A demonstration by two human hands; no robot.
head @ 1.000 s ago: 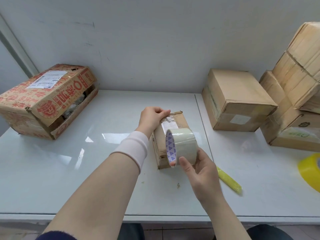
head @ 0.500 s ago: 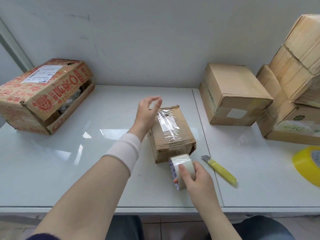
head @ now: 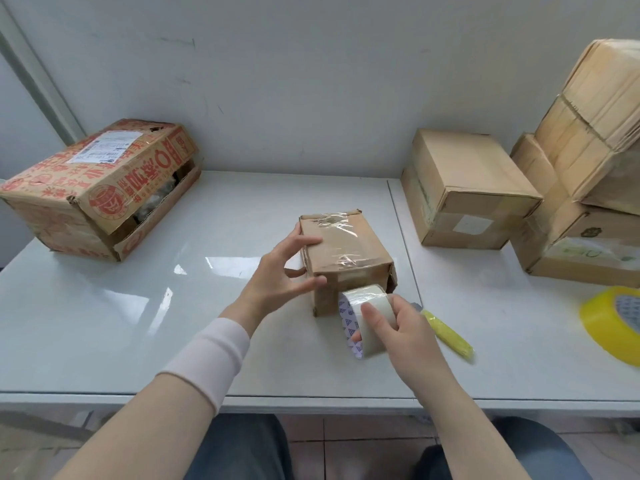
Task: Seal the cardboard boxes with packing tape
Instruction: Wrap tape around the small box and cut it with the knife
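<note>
Small box (head: 346,251) sat on table (head: 138,306), tape already across its top. Our L hand (head: 277,275), fingers spread & straight, braced its left side so it wouldn't slide. R hand (head: 405,327) gripped the tape roll (head: 360,297) against the front face, prob. to run tape down.

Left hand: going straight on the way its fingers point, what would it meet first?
The small box: the left hand points its fingers at its near left corner, and the upper ones seem to touch its top. Nothing lies between.
</note>
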